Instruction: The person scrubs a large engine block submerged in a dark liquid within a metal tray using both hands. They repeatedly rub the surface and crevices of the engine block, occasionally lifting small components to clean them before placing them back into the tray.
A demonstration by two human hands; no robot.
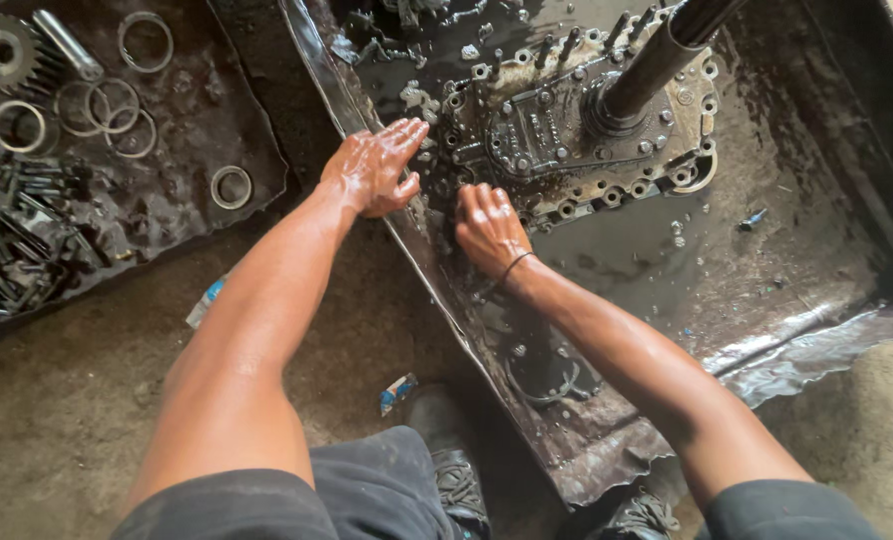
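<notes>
Greasy dark metal housing plate with bolt holes and studs (577, 130) lies flat in a battered oily sheet-metal tray (807, 340), far-centre, with a black steel shaft (657, 60) rising from its middle toward far right. The plate sits just right of and beyond both hands. Left hand (375, 168), oil-wet, lies palm down on the tray's left rim, fingers spread and stretched toward the plate's left edge; grip released, holding nothing. Right hand (489, 228), dark band at wrist, rests knuckles up at the plate's near-left corner, fingers curled down into the oil against the edge; cannot tell if its grip clasps anything. Far left on a dirty sheet: a steel toothed gear (2, 50), loose metal rings (107, 105), and a pile of dark bolts (17, 240). Dirt floor (67, 400) near.
</notes>
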